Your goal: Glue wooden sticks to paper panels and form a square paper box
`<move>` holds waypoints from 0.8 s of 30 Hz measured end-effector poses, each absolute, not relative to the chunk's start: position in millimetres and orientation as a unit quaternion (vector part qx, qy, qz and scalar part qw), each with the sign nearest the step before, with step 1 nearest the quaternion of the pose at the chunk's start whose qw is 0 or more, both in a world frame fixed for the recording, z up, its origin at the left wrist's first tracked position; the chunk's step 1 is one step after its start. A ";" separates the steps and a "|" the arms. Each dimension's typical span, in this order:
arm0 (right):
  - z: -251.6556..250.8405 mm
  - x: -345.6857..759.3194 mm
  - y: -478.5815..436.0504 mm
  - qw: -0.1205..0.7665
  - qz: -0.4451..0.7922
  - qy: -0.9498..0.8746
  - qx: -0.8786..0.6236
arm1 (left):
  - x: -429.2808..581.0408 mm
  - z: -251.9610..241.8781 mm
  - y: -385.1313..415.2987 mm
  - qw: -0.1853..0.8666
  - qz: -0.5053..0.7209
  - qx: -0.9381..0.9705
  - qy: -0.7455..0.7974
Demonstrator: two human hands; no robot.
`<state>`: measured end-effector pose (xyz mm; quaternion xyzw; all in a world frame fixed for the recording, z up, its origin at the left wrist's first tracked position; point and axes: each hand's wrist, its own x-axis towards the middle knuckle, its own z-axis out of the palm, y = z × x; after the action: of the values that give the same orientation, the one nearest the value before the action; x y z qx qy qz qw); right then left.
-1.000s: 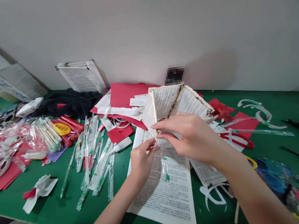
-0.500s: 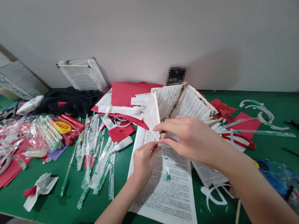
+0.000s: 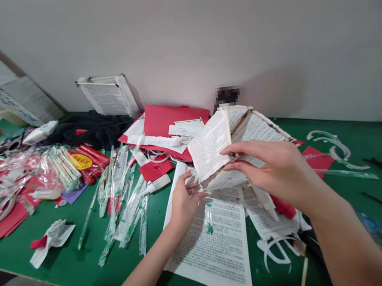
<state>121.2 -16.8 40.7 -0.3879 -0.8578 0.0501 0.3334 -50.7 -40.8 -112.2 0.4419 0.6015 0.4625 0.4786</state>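
Note:
A paper lantern frame (image 3: 212, 147), made of thin wooden sticks covered with printed text pages, is lifted above the green table (image 3: 70, 267). My right hand (image 3: 271, 167) grips it from the right side, fingers closed on a stick edge. My left hand (image 3: 183, 202) pinches the frame's lower left corner from below. A large printed sheet (image 3: 215, 247) lies flat under both hands, with a small clear wrapper (image 3: 208, 218) on it.
Wrapped chopsticks (image 3: 121, 203) are scattered at left, beside plastic bags of sticks (image 3: 57, 172). Red paper (image 3: 170, 117) and a second paper-covered frame (image 3: 107, 95) stand by the wall. White curved strips (image 3: 332, 143) lie at right; a glue bottle (image 3: 157, 183) is near centre.
The frame has been lifted and turned, its left panel now facing me. My right hand moved right and up with it; my left hand stayed at the lower corner.

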 end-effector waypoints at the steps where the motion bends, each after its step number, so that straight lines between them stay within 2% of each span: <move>1: 40.8 122.7 -15.7 0.345 0.048 -0.853 -0.389 | -49.8 -110.6 -40.4 0.490 0.471 0.430 0.595; 7: 49.6 135.3 -11.7 0.389 0.033 -0.830 -0.399 | -50.6 -104.8 -40.8 0.522 0.480 0.405 0.577; 12: 57.1 147.8 -13.3 0.451 0.015 -0.756 -0.475 | -70.2 -102.4 -46.6 0.438 0.498 0.455 0.594; 16: 64.1 142.7 -12.6 0.541 0.054 -0.682 -0.489 | -85.8 -100.4 -50.2 0.373 0.496 0.474 0.624; 24: 65.3 112.9 -6.7 0.700 0.097 -0.567 -0.423 | -108.0 -101.0 -55.4 0.335 0.494 0.472 0.649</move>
<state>112.9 -6.7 65.3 -0.4235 -0.5671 0.0973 0.6997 -108.0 -55.4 -101.0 0.4718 0.6488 0.4943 0.3349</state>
